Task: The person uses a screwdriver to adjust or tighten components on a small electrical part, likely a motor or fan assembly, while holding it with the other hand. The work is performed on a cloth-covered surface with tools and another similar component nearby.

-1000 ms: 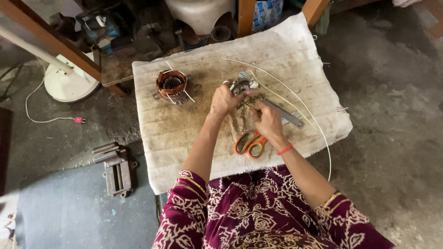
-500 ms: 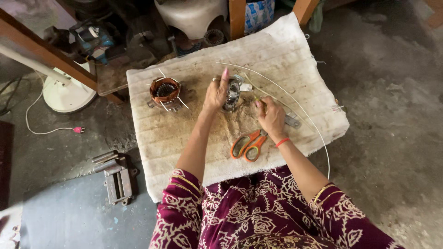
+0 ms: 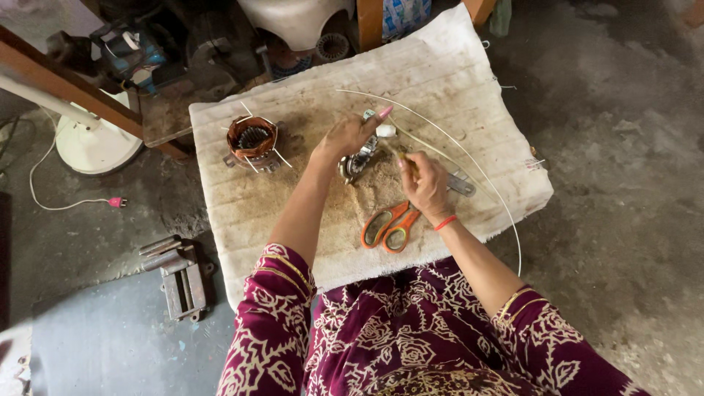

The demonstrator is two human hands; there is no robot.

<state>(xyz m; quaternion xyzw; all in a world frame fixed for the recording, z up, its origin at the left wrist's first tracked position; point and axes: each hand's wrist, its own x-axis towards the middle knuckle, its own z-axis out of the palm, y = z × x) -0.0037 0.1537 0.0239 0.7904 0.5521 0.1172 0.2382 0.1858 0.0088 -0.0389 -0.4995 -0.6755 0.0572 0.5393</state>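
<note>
The left hand point(image 3: 350, 136) grasps a small metal motor part point(image 3: 357, 163) in the middle of the white cloth point(image 3: 455, 66). The right hand point(image 3: 424, 185), just right of it, pinches a thin pale wire point(image 3: 469, 158). Orange scissors point(image 3: 389, 226) lie near; a copper-wound stator point(image 3: 251, 139) sits at the left.

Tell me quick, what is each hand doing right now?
Left hand: closed on the small metal motor part, forefinger raised.
Right hand: pinching the thin pale cord.

blue printed package point(image 3: 405, 15), top edge, behind cloth
</note>
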